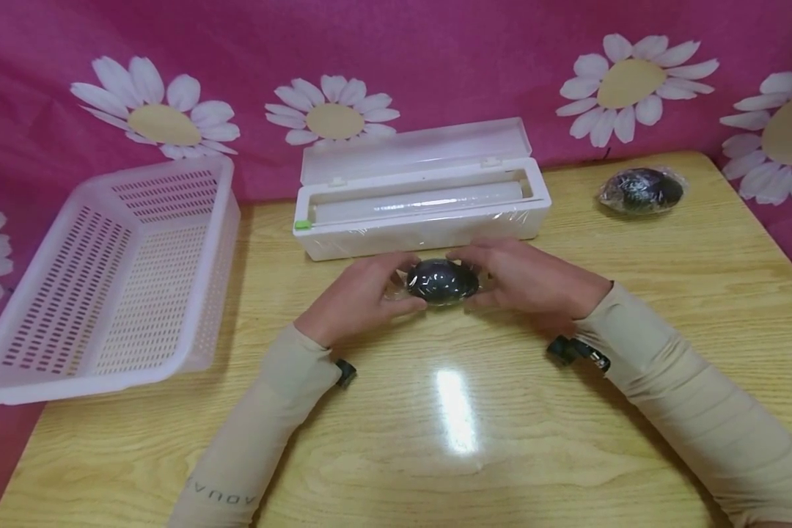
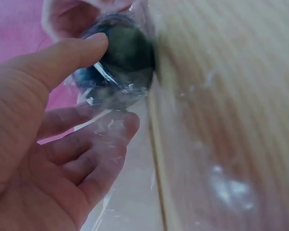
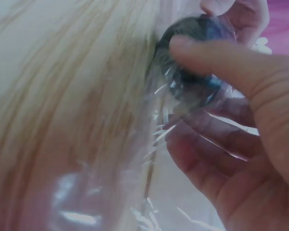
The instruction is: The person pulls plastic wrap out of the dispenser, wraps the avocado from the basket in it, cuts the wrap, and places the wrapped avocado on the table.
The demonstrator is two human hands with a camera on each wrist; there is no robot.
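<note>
A dark green oval fruit, looking like an avocado [image 1: 442,281], lies in clear cling film on the table in front of the film box. My left hand [image 1: 364,293] holds its left end, thumb on the near side and fingers behind. At the other end, my right hand [image 1: 524,277] holds it in the same manner. In the left wrist view, the left thumb [image 2: 82,50] presses on the film-covered skin. The right thumb [image 3: 207,55] does likewise in the right wrist view. Loose, wrinkled cling film [image 3: 159,130] spreads around the fruit and over the fingers.
Behind the hands stands a white cling film box [image 1: 429,233], lid raised, with a film roll [image 1: 449,199] inside and a green slider [image 1: 302,224]. A second wrapped avocado [image 1: 642,191] lies at the back right. A white plastic basket [image 1: 221,264] stands on the left.
</note>
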